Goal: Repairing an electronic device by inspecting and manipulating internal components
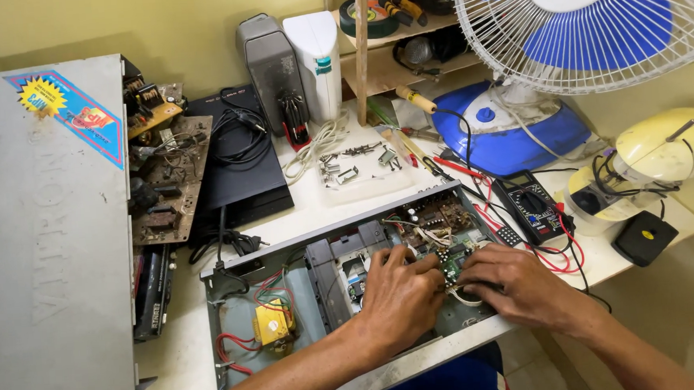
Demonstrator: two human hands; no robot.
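Note:
An opened grey metal player chassis (286, 243) lies on the white table, its inside showing. My left hand (401, 296) and my right hand (521, 285) rest inside it at the right, fingers pinched around a small green circuit board (451, 262) with white wires. A brown circuit board (440, 212) sits just behind the hands. At the chassis's left is a yellow transformer (273, 324) with red and green wires.
A grey metal cover (44, 237) lies at the left beside bare circuit boards (169, 170). A black device (241, 165), a clear lid with screws (357, 170), a multimeter (532, 204) with red leads, a blue-and-white fan (585, 20) and a soldering iron (417, 98) surround the chassis.

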